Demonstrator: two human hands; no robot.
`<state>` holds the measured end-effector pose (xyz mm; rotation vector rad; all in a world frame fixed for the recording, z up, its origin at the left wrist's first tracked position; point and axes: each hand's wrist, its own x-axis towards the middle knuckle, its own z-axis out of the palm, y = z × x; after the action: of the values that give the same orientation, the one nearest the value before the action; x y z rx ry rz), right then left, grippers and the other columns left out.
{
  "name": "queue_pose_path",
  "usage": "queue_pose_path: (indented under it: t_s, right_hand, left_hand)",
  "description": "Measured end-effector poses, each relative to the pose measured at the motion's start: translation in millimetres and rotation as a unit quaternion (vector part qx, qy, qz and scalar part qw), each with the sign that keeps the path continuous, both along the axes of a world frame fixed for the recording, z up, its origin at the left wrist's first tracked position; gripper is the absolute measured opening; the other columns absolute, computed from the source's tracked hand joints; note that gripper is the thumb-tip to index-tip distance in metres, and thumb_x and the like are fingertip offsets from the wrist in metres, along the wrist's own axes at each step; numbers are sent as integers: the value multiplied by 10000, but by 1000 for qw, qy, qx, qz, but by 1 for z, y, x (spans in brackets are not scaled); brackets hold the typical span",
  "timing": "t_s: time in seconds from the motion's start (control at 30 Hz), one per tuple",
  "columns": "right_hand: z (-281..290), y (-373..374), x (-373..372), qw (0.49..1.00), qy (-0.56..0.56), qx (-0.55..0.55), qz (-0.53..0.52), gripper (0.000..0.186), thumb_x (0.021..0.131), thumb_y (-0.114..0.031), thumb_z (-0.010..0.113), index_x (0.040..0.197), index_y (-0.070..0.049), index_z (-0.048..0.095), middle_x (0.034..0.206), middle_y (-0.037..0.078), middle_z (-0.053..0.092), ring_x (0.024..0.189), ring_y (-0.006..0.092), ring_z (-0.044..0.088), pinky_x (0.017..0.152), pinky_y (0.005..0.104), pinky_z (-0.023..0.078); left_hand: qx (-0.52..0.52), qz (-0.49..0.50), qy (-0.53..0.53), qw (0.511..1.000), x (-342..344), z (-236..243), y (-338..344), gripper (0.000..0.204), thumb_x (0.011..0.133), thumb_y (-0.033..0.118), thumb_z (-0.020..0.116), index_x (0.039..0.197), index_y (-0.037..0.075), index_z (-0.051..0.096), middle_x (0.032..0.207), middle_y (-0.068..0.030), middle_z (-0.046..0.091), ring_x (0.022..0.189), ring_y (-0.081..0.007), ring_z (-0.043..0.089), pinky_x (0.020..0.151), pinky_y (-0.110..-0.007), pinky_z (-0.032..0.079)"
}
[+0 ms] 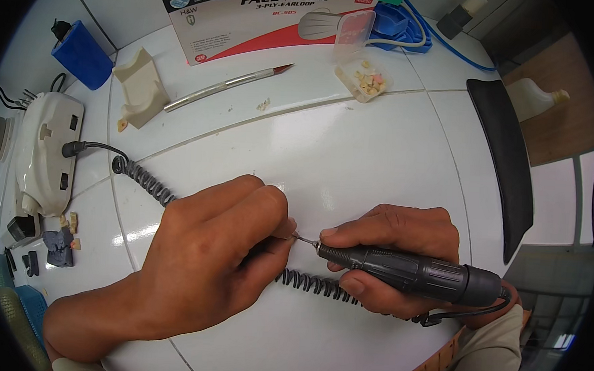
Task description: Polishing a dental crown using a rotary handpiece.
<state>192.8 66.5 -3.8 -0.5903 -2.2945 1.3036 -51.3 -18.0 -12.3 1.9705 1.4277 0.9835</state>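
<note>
My right hand (398, 234) grips a black rotary handpiece (413, 277), its thin metal bit (305, 240) pointing left. My left hand (212, 262) is closed in a pinch at the tip of that bit, and whatever is between the fingertips is too small and hidden to make out. A coiled dark cord (143, 177) passes behind and below my hands, running from the white control unit (46, 155) on the left.
On the tiled bench (353, 148): a mask box (265, 33), a craft knife (221, 87), a cream stand (137, 86), an open case of small pieces (363, 79), a blue container (82, 53), blue tray (392, 29), grey lumps (58, 247) and a black pad (496, 169).
</note>
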Motion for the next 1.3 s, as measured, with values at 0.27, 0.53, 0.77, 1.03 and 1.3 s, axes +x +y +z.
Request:
queue_pose_path:
  t_s: [0.27, 0.53, 0.77, 1.03, 1.3]
  right_hand:
    - [-5, 0, 0, 1000, 25, 7, 4, 384, 826, -118, 860, 1185, -11, 772, 982, 149, 797, 783, 204, 787, 699, 289, 624]
    - [-4, -1, 1, 1000, 19, 5, -13, 380, 828, -110, 852, 1181, -1, 768, 972, 147, 794, 769, 204, 784, 690, 289, 623]
    - [-6, 0, 1, 1000, 25, 7, 3, 383, 831, -120, 850, 1186, -3, 768, 974, 152, 794, 766, 206, 783, 693, 291, 623]
    - [-5, -2, 0, 1000, 20, 5, -14, 388, 837, -120, 852, 1198, -9, 764, 970, 152, 794, 772, 209, 784, 700, 295, 626]
    - [-6, -1, 1, 1000, 25, 1, -6, 367, 844, -117, 848, 1182, -6, 760, 983, 152, 793, 776, 211, 784, 700, 299, 624]
  left_hand:
    - [-4, 2, 2, 1000, 0, 0, -1, 203, 764, -136, 793, 897, -46, 669, 888, -140, 675, 724, -197, 725, 601, -287, 587]
    - [-4, -1, 3, 1000, 0, 0, 0, 211, 767, -126, 808, 898, -41, 665, 887, -139, 677, 721, -199, 723, 599, -287, 584]
    - [-5, -2, 4, 1000, 0, 0, 0, 207, 770, -126, 804, 895, -40, 664, 895, -138, 678, 725, -193, 723, 600, -286, 585]
    - [-8, -3, 2, 1000, 0, 0, 1, 207, 769, -122, 805, 899, -38, 667, 893, -137, 678, 723, -190, 720, 596, -284, 577]
    - [-9, -6, 4, 1000, 0, 1, 1, 205, 775, -115, 813, 897, -37, 669, 891, -138, 679, 709, -192, 715, 593, -285, 572]
